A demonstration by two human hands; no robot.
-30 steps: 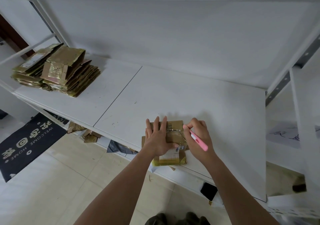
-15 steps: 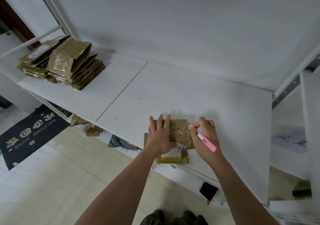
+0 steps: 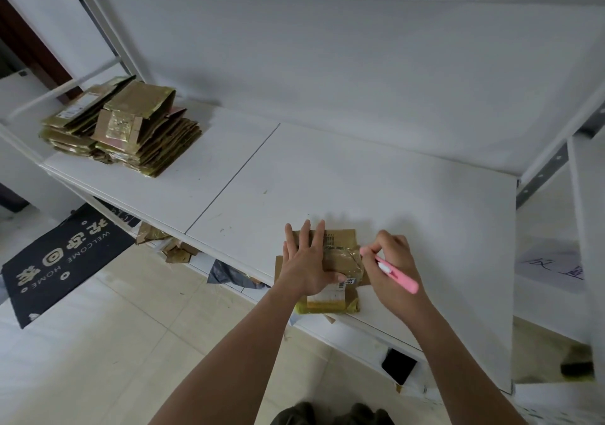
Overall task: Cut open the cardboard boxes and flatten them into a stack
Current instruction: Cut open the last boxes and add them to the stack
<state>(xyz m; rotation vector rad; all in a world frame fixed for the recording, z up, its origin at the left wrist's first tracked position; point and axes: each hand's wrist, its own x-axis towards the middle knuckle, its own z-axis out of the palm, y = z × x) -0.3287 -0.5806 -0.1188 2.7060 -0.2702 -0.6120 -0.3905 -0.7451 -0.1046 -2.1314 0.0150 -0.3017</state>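
Head view: left hand [image 3: 306, 265] flat on box [image 3: 340, 254], lower centre; right hand [image 3: 391, 262] pinches pink cutter [image 3: 397, 275]. Cutting step; next, probably slit tape.

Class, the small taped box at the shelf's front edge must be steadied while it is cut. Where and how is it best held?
Press a flat palm on the top of the small taped box, coming from its left, as the left hand does. The broad flat top suits pressing, probably better than pinching, and this leaves the right edge free for the pink cutter in the right hand.
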